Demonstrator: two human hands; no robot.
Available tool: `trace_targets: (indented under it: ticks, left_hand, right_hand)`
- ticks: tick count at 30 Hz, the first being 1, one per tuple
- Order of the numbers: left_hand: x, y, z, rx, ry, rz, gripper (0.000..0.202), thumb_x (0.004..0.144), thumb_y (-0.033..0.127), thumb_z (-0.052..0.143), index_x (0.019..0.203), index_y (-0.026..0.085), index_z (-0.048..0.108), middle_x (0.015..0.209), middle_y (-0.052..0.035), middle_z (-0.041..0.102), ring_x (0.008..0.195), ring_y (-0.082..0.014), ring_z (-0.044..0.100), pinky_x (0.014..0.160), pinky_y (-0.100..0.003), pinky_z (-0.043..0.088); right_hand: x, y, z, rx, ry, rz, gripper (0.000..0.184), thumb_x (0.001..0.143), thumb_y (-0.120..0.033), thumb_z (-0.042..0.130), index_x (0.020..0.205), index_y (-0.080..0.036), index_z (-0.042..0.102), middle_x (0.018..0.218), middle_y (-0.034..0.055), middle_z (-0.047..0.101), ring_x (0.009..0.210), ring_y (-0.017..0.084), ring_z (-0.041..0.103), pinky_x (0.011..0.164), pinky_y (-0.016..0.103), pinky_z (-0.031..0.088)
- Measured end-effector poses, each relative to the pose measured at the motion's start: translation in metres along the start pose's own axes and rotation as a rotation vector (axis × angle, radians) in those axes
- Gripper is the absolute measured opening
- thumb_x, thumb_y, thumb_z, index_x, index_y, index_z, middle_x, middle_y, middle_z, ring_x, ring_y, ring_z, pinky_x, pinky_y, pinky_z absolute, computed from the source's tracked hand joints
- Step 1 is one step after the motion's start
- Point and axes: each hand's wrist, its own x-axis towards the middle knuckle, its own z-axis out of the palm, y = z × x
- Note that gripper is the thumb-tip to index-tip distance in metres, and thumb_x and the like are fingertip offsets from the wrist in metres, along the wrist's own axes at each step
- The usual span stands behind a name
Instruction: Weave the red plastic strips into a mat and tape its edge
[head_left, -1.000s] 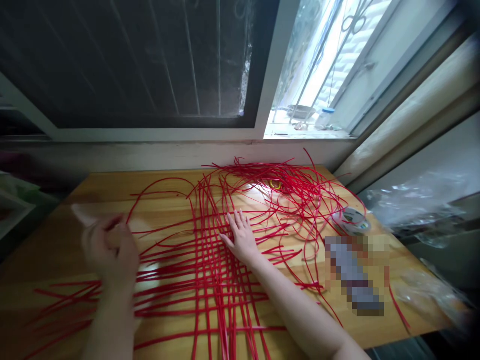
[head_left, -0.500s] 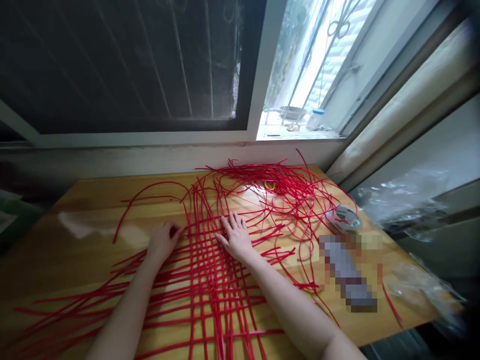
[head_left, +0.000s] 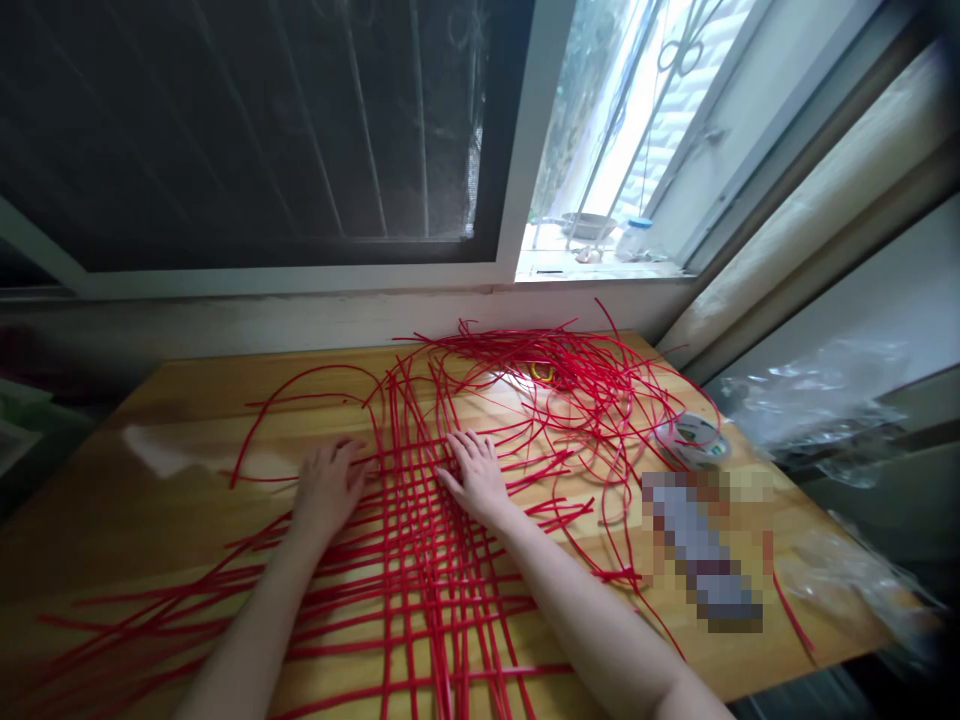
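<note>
Ahead and leftward of the right fingers (head_left: 469, 450), a dark window panel (head_left: 262, 130) in a pale frame (head_left: 300, 282). Shows faint slanting lines. Farther ahead and rightward of the fingers, a bowl (head_left: 589, 226) just beside a blue-lidded jar (head_left: 635, 240). Sit in bright daylight. Between these and the fingers, a small yellow loop (head_left: 541, 379). Well right of the fingers, a roll of tape (head_left: 697, 457). Lies near an object (head_left: 701, 550) too blurred to name. Farthest right of the fingers, crumpled clear plastic (head_left: 825, 400).
</note>
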Motion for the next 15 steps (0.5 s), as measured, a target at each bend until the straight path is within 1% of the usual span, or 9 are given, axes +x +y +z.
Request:
trace_targets:
  ticks: [2, 4, 6, 8, 10, 12, 15]
  left_hand:
    - [-0.002, 0.021, 0.002, -0.081, -0.061, 0.074, 0.039, 0.083, 0.045, 0.042, 0.107, 0.018, 0.055, 0.109, -0.0106, 0.051, 0.103, -0.0245, 0.047, 0.09, -0.037, 0.037]
    - [-0.005, 0.039, 0.006, -0.126, -0.126, 0.068, 0.045, 0.078, 0.053, 0.047, 0.107, 0.019, 0.055, 0.109, -0.0103, 0.05, 0.102, -0.0254, 0.047, 0.089, -0.038, 0.039]
    - [-0.009, 0.05, 0.011, -0.142, -0.149, 0.04, 0.05, 0.072, 0.057, 0.054, 0.107, 0.02, 0.056, 0.109, -0.0099, 0.049, 0.101, -0.0268, 0.047, 0.088, -0.04, 0.039]
    - [-0.014, 0.055, 0.017, -0.149, -0.138, 0.006, 0.051, 0.069, 0.056, 0.058, 0.106, 0.021, 0.057, 0.109, -0.0094, 0.049, 0.101, -0.0274, 0.047, 0.088, -0.041, 0.038]
    - [-0.018, 0.055, 0.022, -0.169, -0.119, -0.023, 0.047, 0.069, 0.053, 0.06, 0.103, 0.021, 0.058, 0.106, -0.0089, 0.05, 0.1, -0.0267, 0.047, 0.088, -0.041, 0.038]
    - [-0.02, 0.054, 0.026, -0.207, -0.109, -0.042, 0.044, 0.07, 0.052, 0.059, 0.101, 0.021, 0.059, 0.102, -0.0078, 0.052, 0.097, -0.0255, 0.048, 0.087, -0.039, 0.038]
    - [-0.02, 0.052, 0.028, -0.268, -0.106, -0.05, 0.041, 0.07, 0.053, 0.058, 0.097, 0.021, 0.06, 0.097, -0.006, 0.054, 0.094, -0.0243, 0.049, 0.085, -0.038, 0.039]
  right_hand:
    - [0.0, 0.001, -0.002, 0.017, 0.032, -0.015, 0.054, 0.083, -0.041, 0.048, 0.13, -0.017, 0.041, 0.132, 0.0095, 0.044, 0.126, 0.026, 0.03, 0.105, 0.049, 0.019]
    - [-0.001, 0.003, -0.007, 0.036, 0.071, -0.034, 0.052, 0.083, -0.038, 0.048, 0.129, -0.016, 0.041, 0.131, 0.01, 0.044, 0.126, 0.025, 0.03, 0.105, 0.047, 0.022]
    - [-0.002, 0.007, -0.013, 0.065, 0.088, -0.062, 0.047, 0.083, -0.034, 0.049, 0.126, -0.016, 0.045, 0.127, 0.0098, 0.047, 0.122, 0.023, 0.034, 0.103, 0.043, 0.027]
    - [-0.002, 0.011, -0.019, 0.093, 0.058, -0.092, 0.04, 0.082, -0.032, 0.05, 0.12, -0.019, 0.051, 0.118, 0.0084, 0.053, 0.113, 0.022, 0.042, 0.098, 0.039, 0.033]
    - [-0.002, 0.015, -0.023, 0.11, 0.002, -0.112, 0.033, 0.081, -0.031, 0.053, 0.112, -0.022, 0.057, 0.109, 0.0066, 0.057, 0.104, 0.021, 0.047, 0.092, 0.036, 0.038]
    - [-0.001, 0.018, -0.027, 0.12, -0.045, -0.119, 0.027, 0.079, -0.031, 0.056, 0.105, -0.024, 0.061, 0.103, 0.0054, 0.058, 0.098, 0.021, 0.048, 0.088, 0.036, 0.039]
    - [0.001, 0.021, -0.029, 0.143, -0.084, -0.111, 0.021, 0.077, -0.03, 0.06, 0.097, -0.024, 0.063, 0.098, 0.0044, 0.058, 0.094, 0.02, 0.048, 0.085, 0.035, 0.039]
